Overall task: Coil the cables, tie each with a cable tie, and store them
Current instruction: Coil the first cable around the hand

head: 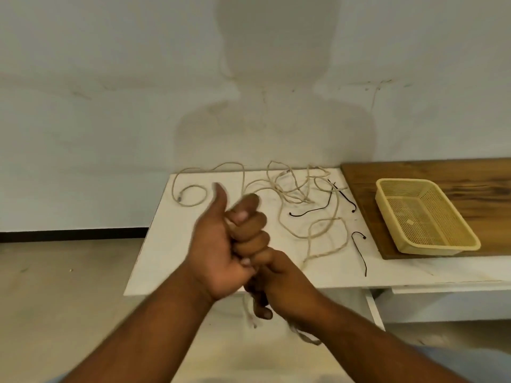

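A long beige cable lies in loose tangled loops across the white table. My left hand is raised over the table's front, thumb up, fingers curled round a strand of that cable. Just below and touching it, my right hand grips the cable in a fist. Two short cable ends hang down under the right hand. Three black cable ties lie on the table's right part. The yellow mesh basket stands empty on the right.
A dark wooden board under the basket covers the right end of the table. The wall stands right behind the table. Bare floor lies to the left and in front.
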